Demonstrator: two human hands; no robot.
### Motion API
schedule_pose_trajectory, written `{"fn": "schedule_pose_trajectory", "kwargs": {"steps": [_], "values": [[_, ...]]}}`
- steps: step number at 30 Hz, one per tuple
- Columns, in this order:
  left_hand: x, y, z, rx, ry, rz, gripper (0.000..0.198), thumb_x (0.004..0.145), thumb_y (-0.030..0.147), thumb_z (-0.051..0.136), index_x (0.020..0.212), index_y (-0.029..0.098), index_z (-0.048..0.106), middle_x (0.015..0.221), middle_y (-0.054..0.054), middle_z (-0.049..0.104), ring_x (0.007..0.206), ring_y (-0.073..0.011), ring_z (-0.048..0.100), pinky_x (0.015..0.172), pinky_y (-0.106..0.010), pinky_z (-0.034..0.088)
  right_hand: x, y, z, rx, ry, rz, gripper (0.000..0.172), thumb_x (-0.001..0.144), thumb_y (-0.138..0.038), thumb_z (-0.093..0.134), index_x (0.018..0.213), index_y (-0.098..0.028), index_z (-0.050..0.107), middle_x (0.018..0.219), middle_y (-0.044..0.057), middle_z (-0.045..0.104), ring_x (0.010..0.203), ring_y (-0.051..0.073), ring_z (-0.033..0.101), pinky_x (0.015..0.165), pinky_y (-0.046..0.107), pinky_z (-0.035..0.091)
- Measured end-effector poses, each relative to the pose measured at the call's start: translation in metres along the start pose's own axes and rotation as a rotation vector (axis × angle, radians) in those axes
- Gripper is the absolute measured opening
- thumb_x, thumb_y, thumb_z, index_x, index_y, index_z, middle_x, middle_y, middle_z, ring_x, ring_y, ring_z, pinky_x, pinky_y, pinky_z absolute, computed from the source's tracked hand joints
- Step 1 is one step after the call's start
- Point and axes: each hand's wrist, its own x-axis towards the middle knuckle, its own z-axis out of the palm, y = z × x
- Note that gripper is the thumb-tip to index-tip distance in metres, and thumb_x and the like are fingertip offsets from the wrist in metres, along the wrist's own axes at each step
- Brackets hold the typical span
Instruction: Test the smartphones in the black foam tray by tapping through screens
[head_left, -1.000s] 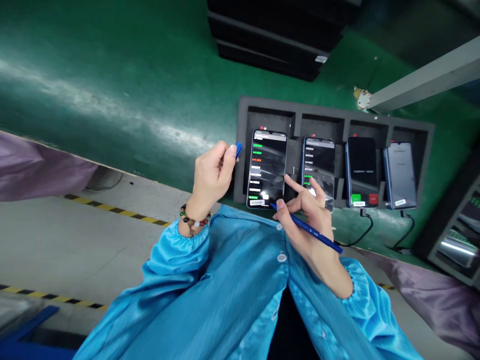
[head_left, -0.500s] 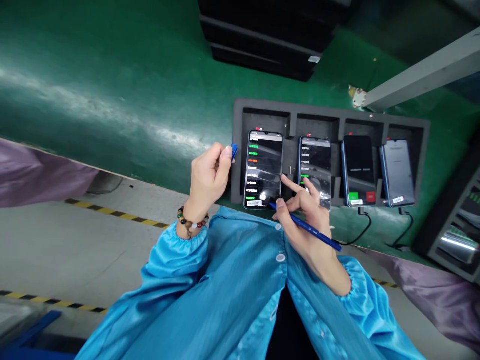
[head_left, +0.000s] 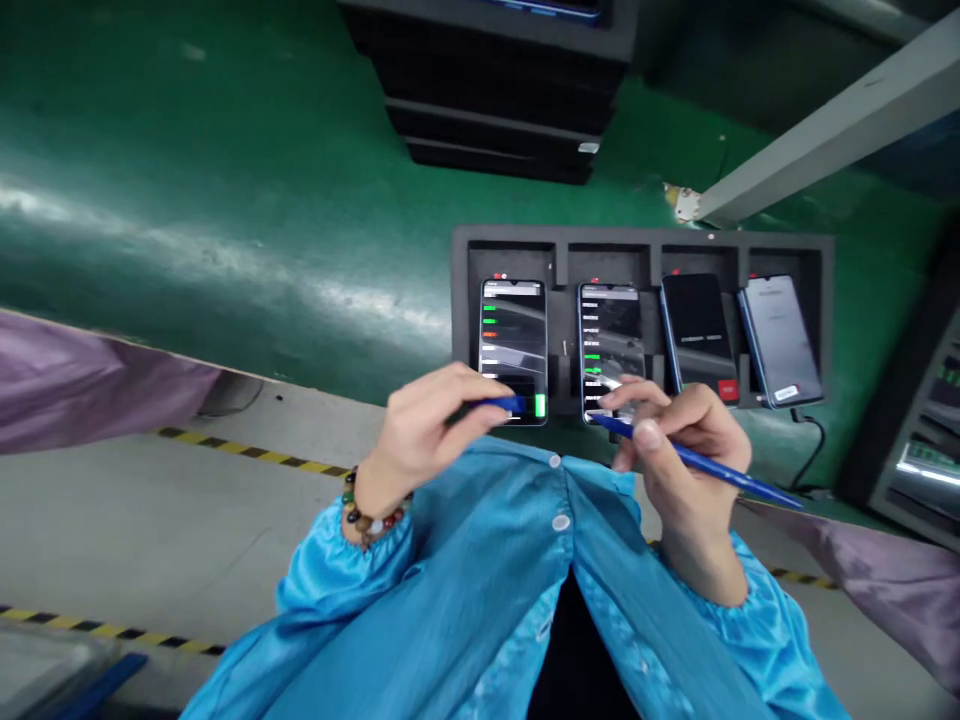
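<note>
My left hand (head_left: 431,425) is closed on a short blue piece that looks like a pen cap (head_left: 501,403), held over the lower part of the leftmost phone (head_left: 514,350). That phone's dark screen lists lines of text, with a green patch at the bottom right. In my right hand (head_left: 686,450) is a blue pen (head_left: 720,465), its tip at the bottom of the second phone (head_left: 611,325). My right fingers cover part of that screen. Both phones lie in a dark foam tray (head_left: 645,237).
In the tray's right half lie a third phone (head_left: 696,325) with a red button and a fourth phone (head_left: 784,335) with a pale screen and a cable (head_left: 817,440). Stacked black trays (head_left: 495,130) stand behind. A grey post (head_left: 810,120) rises at right.
My right hand has moved right with the pen, from the first phone to the second. My left hand has come down over the first phone, whose screen now shows a green patch.
</note>
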Motion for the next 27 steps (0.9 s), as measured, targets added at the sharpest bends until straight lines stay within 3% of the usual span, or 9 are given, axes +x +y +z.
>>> {"fn": "schedule_pose_trajectory", "kwargs": {"steps": [4, 7, 10, 15, 22, 25, 27], "values": [[0.010, 0.022, 0.019, -0.056, -0.116, 0.079, 0.021, 0.101, 0.021, 0.077, 0.121, 0.018, 0.073, 0.102, -0.008, 0.082, 0.090, -0.0164, 0.078, 0.080, -0.028, 0.066, -0.006, 0.001, -0.009, 0.155, -0.079, 0.022, 0.029, 0.104, -0.032, 0.074, 0.081, -0.028, 0.057, 0.056, -0.005, 0.069, 0.082, 0.022, 0.078, 0.101, 0.051, 0.059], [0.014, 0.027, 0.032, -0.064, -0.147, 0.086, 0.022, 0.100, 0.022, 0.077, 0.121, 0.017, 0.074, 0.103, -0.009, 0.081, 0.093, -0.0168, 0.078, 0.082, -0.028, 0.067, -0.010, 0.000, -0.012, 0.160, -0.083, 0.045, 0.029, 0.104, -0.027, 0.073, 0.079, -0.027, 0.059, 0.057, -0.004, 0.070, 0.083, 0.021, 0.076, 0.098, 0.047, 0.060], [0.018, 0.032, 0.041, -0.078, -0.191, 0.099, 0.024, 0.100, 0.022, 0.078, 0.122, 0.016, 0.073, 0.104, -0.008, 0.080, 0.094, -0.0163, 0.077, 0.083, -0.028, 0.067, -0.013, 0.003, -0.019, 0.190, -0.091, 0.065, 0.029, 0.104, -0.023, 0.071, 0.078, -0.027, 0.059, 0.059, -0.002, 0.071, 0.087, 0.021, 0.074, 0.084, 0.039, 0.060], [0.025, 0.044, 0.056, -0.080, -0.322, 0.127, 0.021, 0.099, 0.021, 0.078, 0.120, 0.017, 0.073, 0.103, -0.008, 0.080, 0.091, -0.0173, 0.077, 0.080, -0.029, 0.066, -0.022, 0.015, -0.037, 0.173, -0.135, 0.088, 0.030, 0.100, -0.020, 0.076, 0.076, -0.026, 0.060, 0.069, -0.002, 0.075, 0.082, 0.018, 0.069, 0.076, 0.035, 0.057], [0.038, 0.063, 0.091, -0.258, -0.470, 0.021, 0.016, 0.103, 0.020, 0.074, 0.119, 0.018, 0.076, 0.094, -0.006, 0.078, 0.080, -0.0141, 0.074, 0.069, -0.024, 0.062, -0.033, 0.022, -0.066, 0.111, -0.106, -0.175, 0.030, 0.097, -0.013, 0.077, 0.076, -0.025, 0.058, 0.065, -0.005, 0.075, 0.071, 0.016, 0.066, 0.077, 0.038, 0.057], [0.050, 0.074, 0.106, -0.325, -0.559, -0.043, 0.013, 0.104, 0.023, 0.072, 0.115, 0.019, 0.078, 0.092, -0.004, 0.079, 0.077, -0.0129, 0.074, 0.070, -0.023, 0.061, -0.035, 0.020, -0.078, 0.048, -0.088, -0.297, 0.028, 0.098, -0.020, 0.079, 0.079, -0.025, 0.059, 0.066, -0.004, 0.073, 0.067, 0.016, 0.066, 0.076, 0.040, 0.057], [0.060, 0.081, 0.110, -0.331, -0.636, -0.065, 0.016, 0.103, 0.026, 0.074, 0.118, 0.021, 0.078, 0.099, -0.003, 0.081, 0.084, -0.0133, 0.077, 0.076, -0.024, 0.063, -0.034, 0.019, -0.096, -0.034, -0.164, -0.389, 0.019, 0.098, -0.030, 0.082, 0.088, -0.025, 0.066, 0.072, -0.003, 0.074, 0.069, 0.016, 0.068, 0.076, 0.041, 0.058]]}}
